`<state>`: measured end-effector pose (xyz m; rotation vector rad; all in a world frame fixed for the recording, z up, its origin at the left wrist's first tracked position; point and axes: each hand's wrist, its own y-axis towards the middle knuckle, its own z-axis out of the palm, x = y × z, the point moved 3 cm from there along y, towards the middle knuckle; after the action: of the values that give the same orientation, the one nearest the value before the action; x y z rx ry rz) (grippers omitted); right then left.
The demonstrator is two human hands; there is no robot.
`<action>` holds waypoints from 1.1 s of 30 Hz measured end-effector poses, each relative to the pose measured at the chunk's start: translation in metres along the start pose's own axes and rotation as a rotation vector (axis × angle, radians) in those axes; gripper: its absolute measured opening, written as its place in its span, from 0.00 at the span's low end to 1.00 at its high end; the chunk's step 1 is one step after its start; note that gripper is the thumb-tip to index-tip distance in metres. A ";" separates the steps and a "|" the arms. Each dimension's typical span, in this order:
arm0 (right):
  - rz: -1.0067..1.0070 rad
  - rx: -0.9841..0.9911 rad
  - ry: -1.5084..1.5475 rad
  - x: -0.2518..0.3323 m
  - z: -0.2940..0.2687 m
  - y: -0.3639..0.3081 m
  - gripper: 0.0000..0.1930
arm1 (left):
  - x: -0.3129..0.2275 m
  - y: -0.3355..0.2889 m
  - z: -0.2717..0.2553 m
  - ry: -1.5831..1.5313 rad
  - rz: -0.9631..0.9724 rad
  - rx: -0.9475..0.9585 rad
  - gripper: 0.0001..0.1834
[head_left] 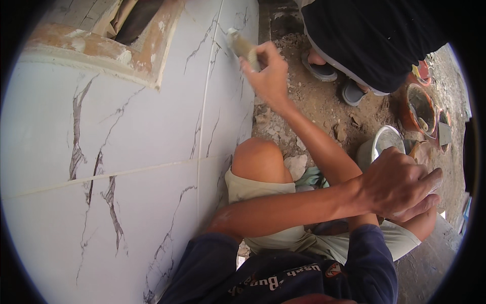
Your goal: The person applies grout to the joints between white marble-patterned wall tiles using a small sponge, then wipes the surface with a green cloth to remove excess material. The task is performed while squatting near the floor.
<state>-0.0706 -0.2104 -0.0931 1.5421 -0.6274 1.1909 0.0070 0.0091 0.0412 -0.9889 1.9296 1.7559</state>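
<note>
My arms are crossed. My right hand (pixel 268 73) reaches forward to the tiled wall (pixel 142 131), fingers closed round a pale beige block-like piece (pixel 244 48). Its whitish end lies at the wall near a vertical joint (pixel 205 101); motion blur hides whether it is a sponge or a brush. My left hand (pixel 400 187) is over at the right, above my knee, with fingers curled and whitish dust on them. Whatever it may hold is hidden. Near it stands a pail (pixel 387 139) with a pale rim. The tiles are white with dark grey veins.
A wooden-framed opening (pixel 147 61) breaks the wall at upper left. Another person in dark clothing (pixel 372 40) stands close ahead in grey sandals (pixel 321 71). Orange-brown buckets (pixel 420 109) stand at the right. Rubble and stones (pixel 296 164) lie on the dirt floor, beside a green cloth (pixel 311 177).
</note>
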 end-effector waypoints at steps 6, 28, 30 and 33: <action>-0.008 0.240 -0.029 0.013 -0.001 -0.022 0.14 | 0.001 0.004 -0.008 0.017 -0.033 0.068 0.20; 0.354 0.113 0.244 0.042 -0.010 0.042 0.18 | 0.007 0.004 0.004 -0.006 -0.023 -0.004 0.17; 0.155 0.021 0.133 0.042 -0.009 0.037 0.16 | 0.002 0.005 0.002 0.010 -0.016 0.025 0.17; -0.172 0.037 -0.083 0.047 0.011 0.006 0.15 | 0.002 0.004 0.001 0.027 -0.003 0.006 0.18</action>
<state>-0.0543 -0.2140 -0.0478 1.6489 -0.5182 1.0184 0.0025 0.0093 0.0423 -1.0178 1.9470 1.7425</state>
